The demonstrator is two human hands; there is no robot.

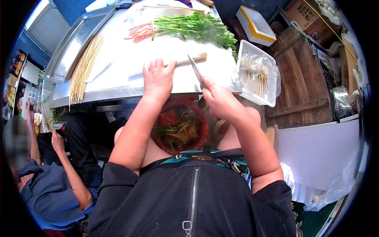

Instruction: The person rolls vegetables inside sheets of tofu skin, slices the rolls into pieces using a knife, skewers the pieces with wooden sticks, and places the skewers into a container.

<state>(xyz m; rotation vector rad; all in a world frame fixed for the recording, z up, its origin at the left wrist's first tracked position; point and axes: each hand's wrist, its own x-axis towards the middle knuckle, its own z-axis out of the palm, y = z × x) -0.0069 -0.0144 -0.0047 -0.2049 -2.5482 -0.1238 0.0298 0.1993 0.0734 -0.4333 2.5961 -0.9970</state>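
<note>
My left hand (158, 78) presses down over a long pale piece (192, 58) on the white tabletop (118, 85). The piece has a light brown, blunt right end, and its middle is hidden under my fingers; I cannot tell its kind. In my right hand (213, 93) is a knife (195, 69), its blade pointing up and away, with the tip close to the pale piece. Beyond my hands lies a bunch of leafy greens (193, 25) with reddish stem ends (140, 32). Left of my left hand a white blade-like thing (98, 72) rests beside a pile of thin wooden skewers (84, 67).
A metal tray (81, 41) stands at the table's left. At the right edge, a clear plastic-lined bin (258, 73) holds skewered pieces. Below the table is a red basket (204, 128) of scraps. Another person (53, 189) sits at left, holding thin sticks (46, 114).
</note>
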